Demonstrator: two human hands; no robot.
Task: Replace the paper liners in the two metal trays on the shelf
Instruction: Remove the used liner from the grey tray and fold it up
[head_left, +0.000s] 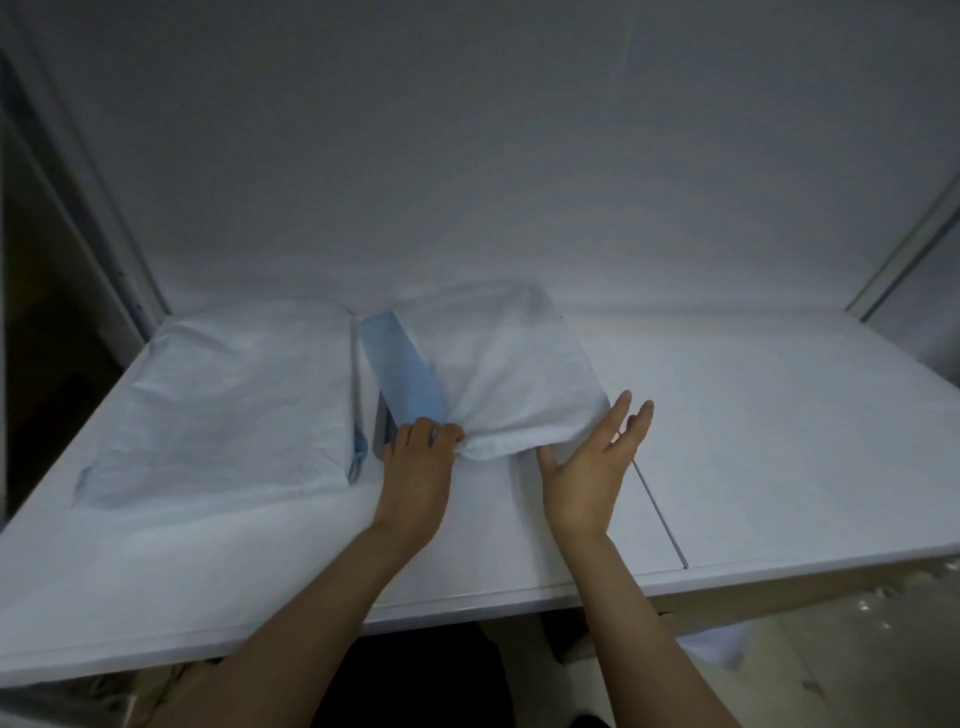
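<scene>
My left hand (421, 460) pinches the crumpled white, blue-backed paper liner (519, 374). My right hand (592, 467), fingers spread, touches its edge.

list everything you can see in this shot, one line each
flat white-blue paper liner: one, white-blue, spread on the shelf's left side
crumpled white paper liner: one, white with a blue underside folded up, mid-shelf
grey metal tray: one wall showing, grey, under the crumpled liner's left edge
white shelf: one, white, across the view
left hand: one, grip on the crumpled liner's near edge
right hand: one, fingers straight, at that liner's near right corner
</scene>
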